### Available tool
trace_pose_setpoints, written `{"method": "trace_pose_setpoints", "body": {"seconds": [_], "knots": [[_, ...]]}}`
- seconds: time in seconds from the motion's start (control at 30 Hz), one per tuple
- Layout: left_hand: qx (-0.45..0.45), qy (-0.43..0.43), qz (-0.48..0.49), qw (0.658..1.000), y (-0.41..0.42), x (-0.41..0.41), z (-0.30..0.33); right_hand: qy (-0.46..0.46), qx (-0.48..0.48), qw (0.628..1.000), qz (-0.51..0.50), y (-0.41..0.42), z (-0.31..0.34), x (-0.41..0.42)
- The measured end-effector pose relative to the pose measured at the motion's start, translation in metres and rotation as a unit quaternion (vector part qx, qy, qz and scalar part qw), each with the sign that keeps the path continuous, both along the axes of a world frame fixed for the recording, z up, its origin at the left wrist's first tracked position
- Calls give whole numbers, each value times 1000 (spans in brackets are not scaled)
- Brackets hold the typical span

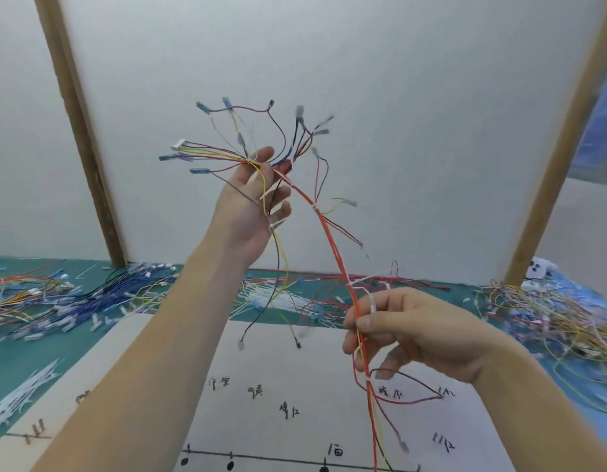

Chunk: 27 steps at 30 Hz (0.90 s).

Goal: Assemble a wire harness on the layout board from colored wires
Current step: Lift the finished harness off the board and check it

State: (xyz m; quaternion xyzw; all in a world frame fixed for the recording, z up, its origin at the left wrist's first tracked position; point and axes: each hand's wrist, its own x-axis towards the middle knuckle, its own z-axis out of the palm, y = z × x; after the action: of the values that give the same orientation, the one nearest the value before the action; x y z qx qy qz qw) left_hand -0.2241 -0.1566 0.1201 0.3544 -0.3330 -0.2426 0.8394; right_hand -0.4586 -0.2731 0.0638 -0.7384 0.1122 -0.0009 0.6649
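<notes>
Right hand [407, 330], low and nearest the lens: thumb and forefinger pinch the harness [332, 248] trunk, a mostly red bundle with a yellow strand in it; the other fingers curl loosely under. White ties [372, 303] wrap the trunk just above the pinch. Below the hand the trunk runs down out of frame, throwing off a black and a red branch to the right.

Left hand [252, 202], raised above the right and to its left, palm toward the camera. Its fingers are partly curled and hold the harness's upper end where the trunk splits. From that grip wires fan out up and to the left: red, yellow, black and grey, each ending in a small terminal [201, 106], several blue-sleeved; one white connector [179, 144] on the left. A yellow and a black lead hang down from the palm, ends free in the air. The trunk arcs between the two hands, clear of the board.

Board [278, 376] lies directly under the harness: white sheet, handwritten marks, a ruled black line with dots along its near edge. Green mat [9, 356] beyond and left of the board, carrying loose wire piles [74, 298]; another tangle [547, 318] to the right. Cable ties [19, 396] heaped left of the board. White panel [329, 63] with wooden posts behind.
</notes>
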Motion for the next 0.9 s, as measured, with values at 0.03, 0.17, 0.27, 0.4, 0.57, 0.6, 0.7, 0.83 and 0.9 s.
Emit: {"method": "trace_pose_setpoints", "body": {"seconds": [0.03,0.17,0.27,0.4,0.57,0.6,0.7,0.83,0.9], "knots": [[-2,-16,16,1000,-1,3,1,15,-28,999,10,-3,7,3],[16,-73,75,994,-5,10,-6,71,-135,987,53,-8,22,19],[35,-92,112,989,-5,14,-6,118,-175,975,74,-11,29,29],[78,-127,177,973,-4,23,-5,114,-159,977,88,-18,40,30],[96,-121,198,968,-8,30,-8,32,-103,994,-10,-17,36,31],[96,-118,200,968,-9,30,-9,23,-102,994,-38,-16,35,32],[98,-123,200,967,-9,31,-11,-3,-102,991,-92,-9,36,35],[84,-122,214,966,-2,35,-9,-67,-88,978,-175,-4,41,36],[76,-119,224,964,0,35,-7,-104,-71,968,-217,-4,44,36]]}}
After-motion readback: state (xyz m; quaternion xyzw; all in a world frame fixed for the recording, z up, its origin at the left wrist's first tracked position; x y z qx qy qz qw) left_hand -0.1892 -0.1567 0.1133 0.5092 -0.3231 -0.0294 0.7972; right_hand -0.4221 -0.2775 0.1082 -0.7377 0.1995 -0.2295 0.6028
